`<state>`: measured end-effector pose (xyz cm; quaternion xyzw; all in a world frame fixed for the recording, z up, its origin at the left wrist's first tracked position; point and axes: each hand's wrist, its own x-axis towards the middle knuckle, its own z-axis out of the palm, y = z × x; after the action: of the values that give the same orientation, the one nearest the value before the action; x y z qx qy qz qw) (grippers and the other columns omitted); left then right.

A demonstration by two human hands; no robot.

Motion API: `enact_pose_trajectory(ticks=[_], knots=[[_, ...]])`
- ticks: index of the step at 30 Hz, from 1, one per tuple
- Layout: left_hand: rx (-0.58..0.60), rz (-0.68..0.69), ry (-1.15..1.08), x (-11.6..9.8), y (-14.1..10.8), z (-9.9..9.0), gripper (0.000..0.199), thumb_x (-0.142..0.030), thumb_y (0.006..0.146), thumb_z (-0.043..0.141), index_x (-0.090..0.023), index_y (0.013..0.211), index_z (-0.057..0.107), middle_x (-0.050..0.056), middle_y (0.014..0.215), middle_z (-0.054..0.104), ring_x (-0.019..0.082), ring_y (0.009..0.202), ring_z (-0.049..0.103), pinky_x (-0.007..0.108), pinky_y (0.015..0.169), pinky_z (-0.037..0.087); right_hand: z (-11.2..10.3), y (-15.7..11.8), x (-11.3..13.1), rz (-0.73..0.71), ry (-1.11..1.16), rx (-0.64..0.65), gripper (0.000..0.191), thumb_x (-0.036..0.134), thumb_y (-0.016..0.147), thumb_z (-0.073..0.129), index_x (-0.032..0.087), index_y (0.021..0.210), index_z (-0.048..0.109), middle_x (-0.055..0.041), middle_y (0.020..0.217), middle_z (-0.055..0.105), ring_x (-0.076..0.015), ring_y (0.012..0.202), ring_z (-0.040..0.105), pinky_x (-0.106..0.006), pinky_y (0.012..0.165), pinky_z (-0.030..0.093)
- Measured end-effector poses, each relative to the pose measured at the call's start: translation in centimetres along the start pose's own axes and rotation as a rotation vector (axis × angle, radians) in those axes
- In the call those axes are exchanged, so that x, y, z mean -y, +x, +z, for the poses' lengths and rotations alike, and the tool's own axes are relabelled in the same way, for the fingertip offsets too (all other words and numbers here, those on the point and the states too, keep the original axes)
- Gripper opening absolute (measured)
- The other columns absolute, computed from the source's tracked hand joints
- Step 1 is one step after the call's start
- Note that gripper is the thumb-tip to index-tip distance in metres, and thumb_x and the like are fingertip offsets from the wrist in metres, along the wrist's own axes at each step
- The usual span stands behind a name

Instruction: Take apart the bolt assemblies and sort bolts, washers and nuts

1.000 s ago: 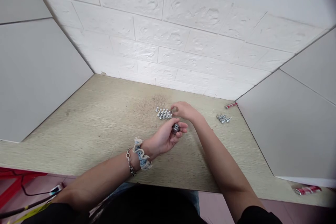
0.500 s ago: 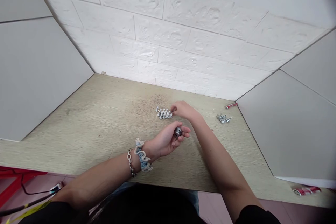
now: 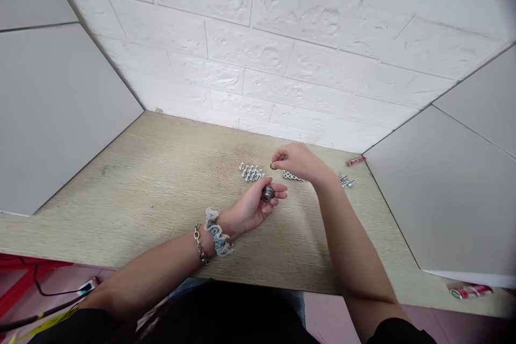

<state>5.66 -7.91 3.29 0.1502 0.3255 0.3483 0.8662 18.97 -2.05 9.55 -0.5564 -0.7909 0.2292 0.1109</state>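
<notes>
My left hand point(image 3: 257, 205), palm up, is closed around a stack of dark metal washers point(image 3: 267, 194), its fingertips reaching past the stack. Just above it, my right hand point(image 3: 296, 163) pinches a single thin washer point(image 3: 272, 166) between thumb and fingertip, off the table. Several silver bolts point(image 3: 252, 173) stand close together in rows to the left of that washer. Under my right hand lies a group of shiny nuts point(image 3: 293, 176), partly covered by the hand and wrist.
Several loose screws point(image 3: 347, 181) lie on the wooden table point(image 3: 169, 172) beyond my right wrist. A small red cylinder point(image 3: 355, 161) sits by the right panel, another red cylinder point(image 3: 471, 292) near the front right edge. A white brick wall point(image 3: 242, 64) closes the back.
My right hand has moved right and slightly up, away from the bolts, and the washer in its pinch now shows. The nuts have come into view. My left hand has shifted slightly up and left.
</notes>
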Motion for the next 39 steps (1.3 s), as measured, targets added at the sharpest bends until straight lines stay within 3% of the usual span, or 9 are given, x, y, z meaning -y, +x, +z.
enact_pose_trajectory(ticks=[3, 6, 9, 13, 19, 25, 28, 33, 39], knots=[[-0.004, 0.007, -0.006, -0.1, 0.2, 0.0, 0.034, -0.028, 0.087, 0.040, -0.004, 0.079, 0.062, 0.004, 0.061, 0.053, 0.002, 0.041, 0.042, 0.011, 0.028, 0.024, -1.6, -2.2, 2.1, -0.076, 0.016, 0.005, 0.012, 0.021, 0.071, 0.054, 0.017, 0.070, 0.065, 0.0011, 0.069, 0.064, -0.0090, 0.066, 0.054, -0.021, 0.058, 0.036], [0.003, 0.034, -0.009, -0.1, 0.4, 0.0, 0.032, -0.028, 0.087, 0.039, -0.008, 0.073, 0.060, 0.003, 0.059, 0.054, 0.003, 0.039, 0.042, 0.011, 0.028, 0.023, -1.6, -3.3, 3.2, -0.119, 0.004, 0.108, 0.016, 0.020, 0.072, 0.050, 0.017, 0.069, 0.066, 0.0013, 0.063, 0.063, -0.0079, 0.059, 0.052, -0.020, 0.053, 0.034], [0.001, 0.072, -0.018, -0.1, 0.5, -0.1, 0.031, -0.029, 0.087, 0.038, -0.012, 0.068, 0.055, 0.004, 0.057, 0.055, 0.004, 0.038, 0.044, 0.011, 0.028, 0.022, -0.9, -3.3, 3.4, -0.129, -0.011, 0.183, 0.021, 0.015, 0.071, 0.044, 0.016, 0.067, 0.065, 0.0017, 0.057, 0.061, -0.0069, 0.054, 0.050, -0.020, 0.051, 0.032], [0.009, 0.084, -0.007, -0.2, 0.7, -0.2, 0.032, -0.033, 0.087, 0.039, -0.012, 0.067, 0.054, 0.004, 0.056, 0.055, 0.005, 0.038, 0.045, 0.012, 0.029, 0.024, -0.2, -3.1, 3.4, -0.118, -0.061, 0.151, 0.024, 0.011, 0.070, 0.041, 0.015, 0.064, 0.064, 0.0012, 0.052, 0.058, -0.0069, 0.052, 0.048, -0.021, 0.051, 0.031], [0.050, 0.116, -0.002, -0.1, 0.8, -0.3, 0.021, -0.028, 0.083, 0.043, -0.014, 0.071, 0.054, 0.002, 0.054, 0.053, 0.005, 0.040, 0.046, 0.011, 0.031, 0.026, 0.0, -3.4, 3.8, -0.139, -0.084, 0.165, 0.024, 0.013, 0.071, 0.042, 0.016, 0.064, 0.065, 0.0003, 0.054, 0.058, -0.0077, 0.052, 0.047, -0.021, 0.052, 0.031], [0.017, 0.129, -0.013, 0.1, 0.8, -0.4, 0.018, -0.028, 0.079, 0.054, -0.014, 0.068, 0.052, -0.002, 0.050, 0.048, 0.004, 0.039, 0.046, 0.011, 0.031, 0.026, 0.0, -3.4, 3.6, -0.153, -0.064, 0.232, 0.017, 0.016, 0.070, 0.047, 0.016, 0.063, 0.062, 0.0000, 0.061, 0.060, -0.0090, 0.058, 0.050, -0.021, 0.053, 0.032], [0.047, 0.155, -0.036, 0.1, 1.0, -0.7, 0.017, -0.026, 0.079, 0.054, -0.014, 0.067, 0.051, -0.004, 0.050, 0.046, 0.004, 0.039, 0.045, 0.012, 0.032, 0.028, 0.2, -3.5, 3.5, -0.134, -0.043, 0.212, 0.013, 0.015, 0.069, 0.048, 0.016, 0.072, 0.061, -0.0011, 0.070, 0.062, -0.0108, 0.065, 0.051, -0.021, 0.054, 0.032], [0.097, 0.203, -0.054, 0.3, 1.8, -1.5, 0.011, -0.020, 0.079, 0.050, -0.015, 0.069, 0.051, -0.003, 0.054, 0.049, 0.005, 0.042, 0.047, 0.013, 0.037, 0.037, 1.2, -3.8, 3.3, -0.074, -0.008, 0.153, 0.033, 0.010, 0.068, 0.046, 0.019, 0.100, 0.051, -0.0023, 0.080, 0.061, -0.0127, 0.071, 0.050, -0.021, 0.056, 0.032], [0.046, 0.273, -0.076, 0.7, 2.4, -1.7, 0.009, -0.022, 0.079, 0.054, -0.015, 0.073, 0.052, -0.003, 0.064, 0.053, 0.005, 0.051, 0.051, 0.013, 0.044, 0.042, 2.3, -4.3, 3.4, -0.132, -0.089, 0.119, 0.021, 0.009, 0.071, 0.043, 0.018, 0.090, 0.046, -0.0015, 0.076, 0.058, -0.0133, 0.070, 0.049, -0.024, 0.064, 0.032]])
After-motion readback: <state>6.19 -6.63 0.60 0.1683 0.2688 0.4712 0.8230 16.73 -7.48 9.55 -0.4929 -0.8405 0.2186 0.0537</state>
